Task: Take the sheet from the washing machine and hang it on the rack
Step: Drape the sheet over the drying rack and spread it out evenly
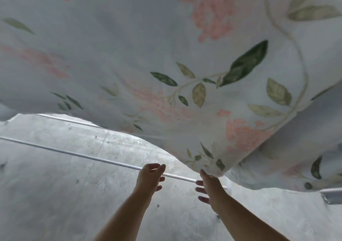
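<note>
A pale blue sheet point(166, 55) with pink flowers and green leaves billows across the upper and right part of the head view, spread over the rack. A thin white rack rod point(83, 156) runs from the left edge down to the right under the sheet's free edge. My right hand point(210, 187) pinches the sheet's lower edge from below; its other fingers stick out to the left. My left hand point(149, 176) hovers just over the rod with loosely curled fingers and holds nothing. The washing machine is out of view.
A second white rod point(70, 120) shows farther back, partly under the sheet. A grey piece of the rack frame point(331, 192) sticks out at the right below the sheet. Below everything lies a grey concrete floor point(55, 194).
</note>
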Tool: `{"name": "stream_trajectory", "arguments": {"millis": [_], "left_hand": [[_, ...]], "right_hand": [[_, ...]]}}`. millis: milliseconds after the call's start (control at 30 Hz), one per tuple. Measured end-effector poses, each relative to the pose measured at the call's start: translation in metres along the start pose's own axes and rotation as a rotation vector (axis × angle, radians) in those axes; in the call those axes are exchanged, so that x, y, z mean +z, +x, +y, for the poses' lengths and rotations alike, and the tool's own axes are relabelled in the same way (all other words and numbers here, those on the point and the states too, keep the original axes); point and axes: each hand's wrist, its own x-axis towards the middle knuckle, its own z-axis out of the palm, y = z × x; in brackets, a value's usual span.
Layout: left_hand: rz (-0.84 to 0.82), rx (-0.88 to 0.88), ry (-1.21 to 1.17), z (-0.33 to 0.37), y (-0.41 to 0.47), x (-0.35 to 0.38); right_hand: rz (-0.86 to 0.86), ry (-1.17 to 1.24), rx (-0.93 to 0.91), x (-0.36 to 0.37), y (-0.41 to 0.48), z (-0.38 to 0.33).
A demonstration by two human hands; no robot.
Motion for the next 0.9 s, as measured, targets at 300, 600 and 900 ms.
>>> {"name": "stream_trajectory", "arguments": {"millis": [300, 600, 900], "left_hand": [[0.058, 0.018, -0.024, 0.064, -0.081, -0.177], [0.126, -0.036, -0.133, 0.099, -0.030, -0.287], [0.155, -0.110, -0.370, 0.072, 0.168, -0.314]], "right_hand": [[-0.108, -0.033, -0.080, 0.104, -0.137, -0.048], [-0.218, 0.153, 0.002, 0.227, -0.152, -0.083], [-0.195, 0.508, 0.096, 0.369, 0.003, -0.097]]}}
